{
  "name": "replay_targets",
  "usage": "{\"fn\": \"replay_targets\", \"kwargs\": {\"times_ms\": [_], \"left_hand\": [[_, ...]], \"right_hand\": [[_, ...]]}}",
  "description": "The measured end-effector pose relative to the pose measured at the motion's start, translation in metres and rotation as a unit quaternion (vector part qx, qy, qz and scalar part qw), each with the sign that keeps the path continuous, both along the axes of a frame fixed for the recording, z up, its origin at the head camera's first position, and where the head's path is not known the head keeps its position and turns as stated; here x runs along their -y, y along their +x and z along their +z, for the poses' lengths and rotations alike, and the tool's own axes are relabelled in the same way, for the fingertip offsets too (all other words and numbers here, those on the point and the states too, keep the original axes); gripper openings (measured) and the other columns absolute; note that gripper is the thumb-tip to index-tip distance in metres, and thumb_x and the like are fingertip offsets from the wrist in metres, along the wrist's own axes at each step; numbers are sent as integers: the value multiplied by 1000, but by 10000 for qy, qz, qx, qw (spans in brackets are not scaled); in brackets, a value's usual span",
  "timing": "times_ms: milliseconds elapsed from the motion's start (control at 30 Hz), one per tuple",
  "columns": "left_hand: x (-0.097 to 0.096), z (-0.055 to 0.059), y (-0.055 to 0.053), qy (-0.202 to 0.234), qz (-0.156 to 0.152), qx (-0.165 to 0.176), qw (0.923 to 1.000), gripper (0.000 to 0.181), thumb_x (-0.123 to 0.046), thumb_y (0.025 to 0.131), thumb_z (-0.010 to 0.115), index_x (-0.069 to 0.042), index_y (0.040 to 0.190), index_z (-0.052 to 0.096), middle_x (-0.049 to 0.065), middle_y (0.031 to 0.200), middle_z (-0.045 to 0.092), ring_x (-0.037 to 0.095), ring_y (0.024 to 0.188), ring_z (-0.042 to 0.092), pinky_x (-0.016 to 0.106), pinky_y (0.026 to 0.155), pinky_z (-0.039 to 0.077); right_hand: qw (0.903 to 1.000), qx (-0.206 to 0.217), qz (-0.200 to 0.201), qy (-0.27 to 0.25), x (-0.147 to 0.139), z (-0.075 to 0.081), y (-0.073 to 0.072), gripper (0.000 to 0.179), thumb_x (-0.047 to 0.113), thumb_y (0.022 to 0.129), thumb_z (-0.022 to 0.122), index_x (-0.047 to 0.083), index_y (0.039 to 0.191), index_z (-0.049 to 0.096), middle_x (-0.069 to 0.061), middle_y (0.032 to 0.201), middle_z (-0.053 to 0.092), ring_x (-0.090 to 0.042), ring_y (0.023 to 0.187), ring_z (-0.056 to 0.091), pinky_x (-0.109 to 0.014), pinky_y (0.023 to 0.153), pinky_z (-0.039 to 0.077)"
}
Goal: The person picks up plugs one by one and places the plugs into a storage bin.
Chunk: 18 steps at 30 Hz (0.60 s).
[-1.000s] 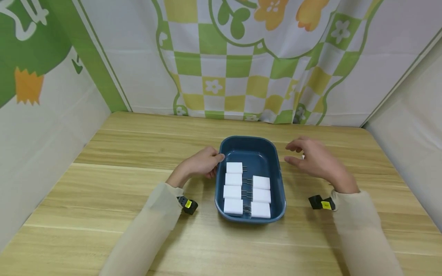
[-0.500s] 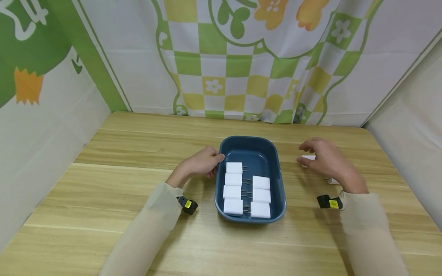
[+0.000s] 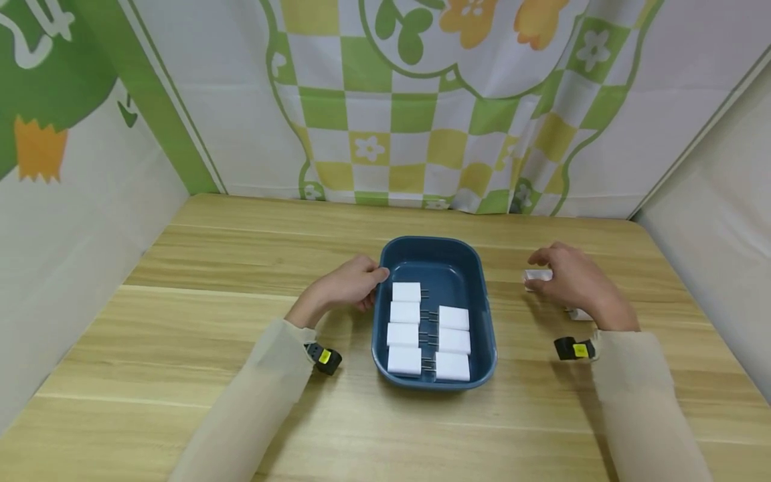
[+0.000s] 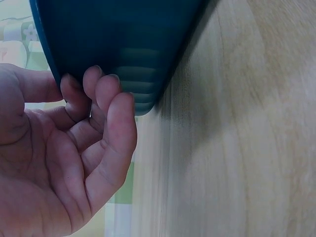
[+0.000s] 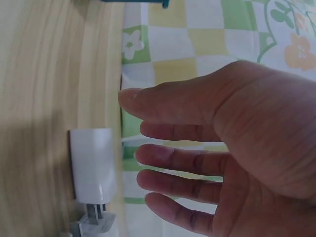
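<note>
My left hand [image 3: 349,284] grips the left rim of a dark blue plastic bin [image 3: 486,294], thumb over the edge; in the left wrist view its fingers [image 4: 118,118] curl against the outer wall. Several white plug chargers [image 3: 405,312] lie in the bin in two columns, metal prongs facing inward. Right of the bin, my right hand [image 3: 578,284] hovers by a loose white charger [image 3: 536,274], the thumb overlapping it in the head view. The right wrist view shows the fingers [image 5: 182,160] extended, apart from that charger [image 5: 94,165]. Another charger [image 3: 579,314] lies partly hidden under the hand.
The wooden table [image 3: 241,254] carries everything. A patterned curtain [image 3: 409,134] hangs along its back edge, and white cloth [image 3: 723,221] hangs at the right side. The bin's far end shows its bare floor [image 3: 446,271].
My right hand has moved rightward, away from beside the bin, to the loose chargers, which now show more. My left hand keeps its hold on the rim.
</note>
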<state>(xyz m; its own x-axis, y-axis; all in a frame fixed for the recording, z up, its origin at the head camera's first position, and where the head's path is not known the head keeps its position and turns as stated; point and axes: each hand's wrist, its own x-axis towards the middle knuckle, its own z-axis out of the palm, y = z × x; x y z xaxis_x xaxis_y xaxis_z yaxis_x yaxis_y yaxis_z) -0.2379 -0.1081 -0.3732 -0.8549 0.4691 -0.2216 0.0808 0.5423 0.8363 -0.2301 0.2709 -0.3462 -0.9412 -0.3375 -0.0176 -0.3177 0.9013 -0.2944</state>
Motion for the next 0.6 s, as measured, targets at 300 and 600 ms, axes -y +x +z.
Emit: {"fn": "replay_targets", "kwargs": {"times_ms": [300,600], "left_hand": [[0,-2,0,18,5,11,10000,43,-16,110,39,-3,75,59,9,66,57,18,54,54,31,53,52],[0,-1,0,17,11,-29,10000,43,-16,110,40,-5,72,57,9,65,57,17,52,54,31,53,52]], "right_hand": [[9999,101,-39,135,-7,-10,-4,49,19,89,78,-9,126,62,-31,121,58,-46,108,56,-59,88,46],[9995,98,-47,312,-6,-14,-5,50,17,89,78,-8,128,60,-34,123,57,-51,109,54,-63,89,44]]}}
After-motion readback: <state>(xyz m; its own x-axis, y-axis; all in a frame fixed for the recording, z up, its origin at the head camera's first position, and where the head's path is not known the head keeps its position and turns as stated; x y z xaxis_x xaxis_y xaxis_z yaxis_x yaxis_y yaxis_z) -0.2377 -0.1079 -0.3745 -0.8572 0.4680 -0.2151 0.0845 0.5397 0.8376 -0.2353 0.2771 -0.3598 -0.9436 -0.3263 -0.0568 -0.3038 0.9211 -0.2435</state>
